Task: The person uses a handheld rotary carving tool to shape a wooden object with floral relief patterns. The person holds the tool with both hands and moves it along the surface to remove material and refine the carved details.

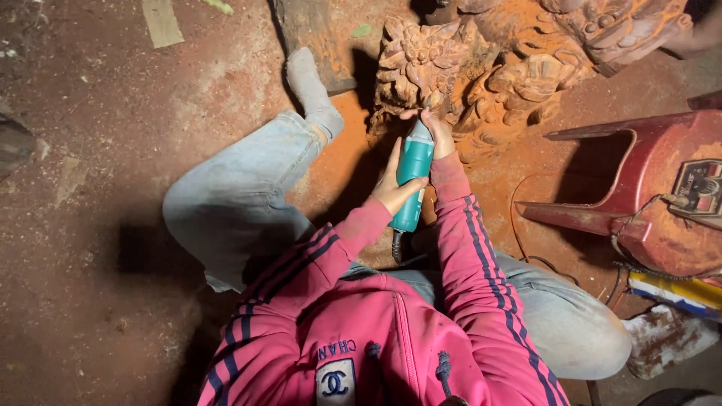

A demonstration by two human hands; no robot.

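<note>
Fingers (406, 188) wrap a teal, dust-flecked grinder (413, 177).

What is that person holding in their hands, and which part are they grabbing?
A teal handheld power grinder. The left hand wraps around the middle of its body, and the right hand grips the front end near the carved reddish wooden sculpture.

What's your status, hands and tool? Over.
Left hand grips teal power tool body. Right hand steadies its nose against wood carving. Cord trails below; nothing blocking.
</note>
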